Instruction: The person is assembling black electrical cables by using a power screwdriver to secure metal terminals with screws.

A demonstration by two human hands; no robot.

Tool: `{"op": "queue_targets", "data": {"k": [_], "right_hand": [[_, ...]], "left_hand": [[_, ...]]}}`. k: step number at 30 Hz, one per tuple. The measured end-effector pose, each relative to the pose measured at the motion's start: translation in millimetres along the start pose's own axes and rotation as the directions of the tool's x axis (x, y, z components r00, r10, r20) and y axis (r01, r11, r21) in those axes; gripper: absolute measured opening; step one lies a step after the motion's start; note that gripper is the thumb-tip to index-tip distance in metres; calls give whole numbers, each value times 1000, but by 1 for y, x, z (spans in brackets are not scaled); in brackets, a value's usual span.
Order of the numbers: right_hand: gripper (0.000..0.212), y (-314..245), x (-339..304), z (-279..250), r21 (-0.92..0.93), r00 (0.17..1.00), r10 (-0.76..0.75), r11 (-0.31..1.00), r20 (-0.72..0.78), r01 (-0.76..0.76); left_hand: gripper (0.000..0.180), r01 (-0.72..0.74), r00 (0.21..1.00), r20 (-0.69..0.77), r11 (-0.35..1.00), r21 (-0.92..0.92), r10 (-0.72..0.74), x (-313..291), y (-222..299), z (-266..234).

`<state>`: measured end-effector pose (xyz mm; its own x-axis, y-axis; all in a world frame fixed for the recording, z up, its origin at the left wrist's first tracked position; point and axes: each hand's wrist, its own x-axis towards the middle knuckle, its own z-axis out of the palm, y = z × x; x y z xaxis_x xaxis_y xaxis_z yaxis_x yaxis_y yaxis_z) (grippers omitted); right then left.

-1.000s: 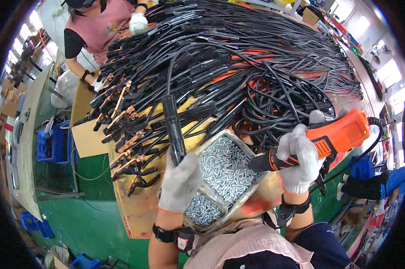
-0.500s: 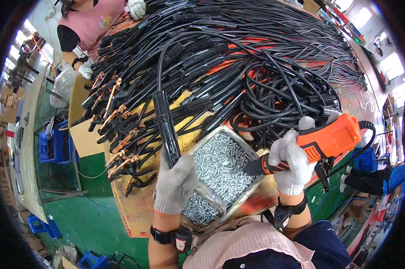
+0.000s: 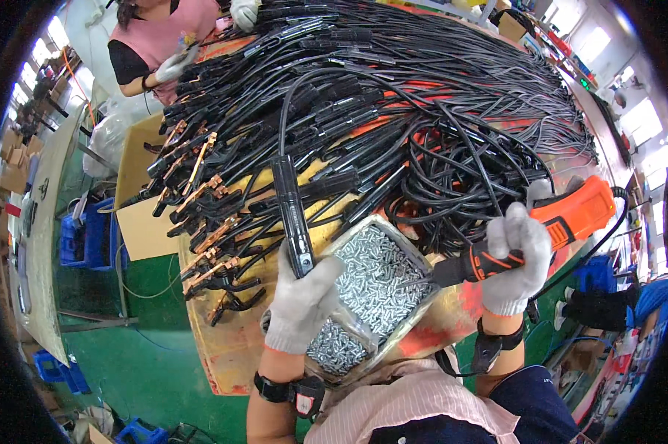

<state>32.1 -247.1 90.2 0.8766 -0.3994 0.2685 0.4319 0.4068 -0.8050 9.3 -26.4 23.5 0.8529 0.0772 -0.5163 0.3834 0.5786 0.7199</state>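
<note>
Orange driver clasped in your right hand, black handle in your left hand, you seemed to be fetching screws; the next move called for steady alignment.

From here, the left grip covers part of the black cable handle's near end. The right grip hides the middle of the orange-and-black power screwdriver, and its bit is too thin for me to tell whether it touches the screws. The far-left co-worker is cropped along the top; the cables' ends at right blur together.
</note>
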Motion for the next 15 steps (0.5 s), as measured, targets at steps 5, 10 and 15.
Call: {"op": "queue_targets", "data": {"k": [5,10,15], "right_hand": [[58,8,-6,-4,-103,991,79,992,105,-68],[58,16,-19,2,-153,990,103,984,99,-87],[57,22,-24,3,-237,982,166,961,93,-140]], "left_hand": [[35,2,996,88,999,-34,1,0,-3,-9],[39,-30,997,67,999,-41,32,1,-1,-5],[39,-17,998,57,999,-42,20,2,-1,-5]]}}
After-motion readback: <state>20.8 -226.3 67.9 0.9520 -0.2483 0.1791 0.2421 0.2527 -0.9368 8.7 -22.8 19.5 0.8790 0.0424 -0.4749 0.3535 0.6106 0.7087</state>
